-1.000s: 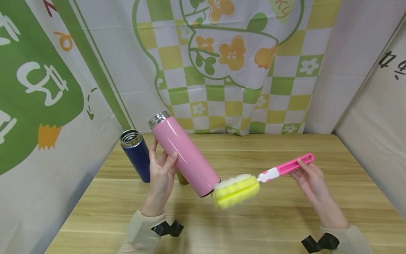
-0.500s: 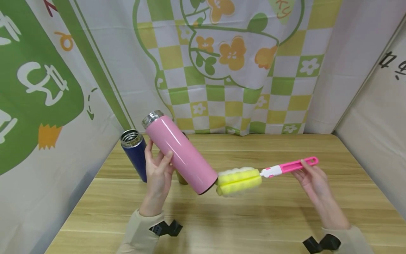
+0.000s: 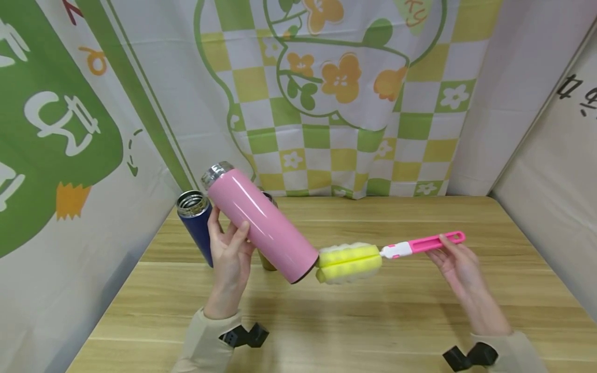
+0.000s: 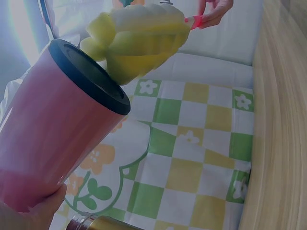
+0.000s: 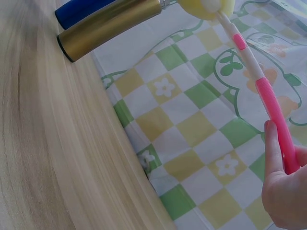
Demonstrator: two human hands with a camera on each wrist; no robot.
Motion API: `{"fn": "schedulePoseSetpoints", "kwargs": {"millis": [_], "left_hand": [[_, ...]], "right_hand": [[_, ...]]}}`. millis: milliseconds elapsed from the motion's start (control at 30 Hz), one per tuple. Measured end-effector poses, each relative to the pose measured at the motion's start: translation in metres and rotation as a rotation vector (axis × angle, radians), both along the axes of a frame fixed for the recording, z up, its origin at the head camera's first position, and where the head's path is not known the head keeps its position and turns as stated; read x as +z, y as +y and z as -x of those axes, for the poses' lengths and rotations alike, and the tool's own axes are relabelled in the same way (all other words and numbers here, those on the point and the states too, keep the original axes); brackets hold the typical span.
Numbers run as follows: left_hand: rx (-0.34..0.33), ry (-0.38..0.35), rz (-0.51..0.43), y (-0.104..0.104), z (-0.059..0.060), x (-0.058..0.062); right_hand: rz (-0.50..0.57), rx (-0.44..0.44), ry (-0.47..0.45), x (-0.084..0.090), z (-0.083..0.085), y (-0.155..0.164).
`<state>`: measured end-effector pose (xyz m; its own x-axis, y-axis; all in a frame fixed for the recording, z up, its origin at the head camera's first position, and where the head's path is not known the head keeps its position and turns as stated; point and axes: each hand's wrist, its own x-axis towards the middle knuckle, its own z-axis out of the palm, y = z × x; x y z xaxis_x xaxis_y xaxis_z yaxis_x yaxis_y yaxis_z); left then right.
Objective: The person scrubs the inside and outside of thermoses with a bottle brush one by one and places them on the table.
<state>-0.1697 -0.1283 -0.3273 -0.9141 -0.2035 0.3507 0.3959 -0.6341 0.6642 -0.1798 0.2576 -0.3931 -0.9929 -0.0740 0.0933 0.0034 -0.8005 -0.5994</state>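
My left hand [image 3: 230,252] grips a pink steel bottle [image 3: 255,221] tilted in the air, its open steel mouth up and to the left, its dark base [image 4: 89,75] down and to the right. My right hand [image 3: 454,261] pinches the pink handle [image 3: 425,242] of a bottle brush. The brush's yellow sponge head [image 3: 348,262] touches the bottle's base; the left wrist view shows the sponge [image 4: 139,39] against the base rim. In the right wrist view the handle [image 5: 271,102] runs up from my thumb.
A dark blue bottle [image 3: 196,225] stands open on the wooden table [image 3: 354,316] behind my left hand, and a gold bottle [image 5: 110,25] stands beside it, mostly hidden in the head view. Patterned cloth walls close in the left, back and right sides.
My left hand raised the pink bottle up and to the left. The brush levelled out, and its sponge head rose a little, staying against the bottle's base.
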Motion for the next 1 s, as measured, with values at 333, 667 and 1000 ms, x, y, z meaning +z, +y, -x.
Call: {"fn": "schedulePoseSetpoints", "kwargs": {"millis": [333,667,1000], "left_hand": [[0.012,0.033,-0.016,0.001,-0.002,0.0],[0.006,0.045,-0.039,0.003,-0.003,0.002],[0.024,0.076,0.011,0.012,-0.001,0.003]], "right_hand": [[-0.035,-0.015,-0.031,0.0,0.0,-0.001],[-0.12,-0.034,-0.037,0.001,0.002,-0.01],[-0.233,-0.022,-0.045,0.006,-0.003,-0.02]]}}
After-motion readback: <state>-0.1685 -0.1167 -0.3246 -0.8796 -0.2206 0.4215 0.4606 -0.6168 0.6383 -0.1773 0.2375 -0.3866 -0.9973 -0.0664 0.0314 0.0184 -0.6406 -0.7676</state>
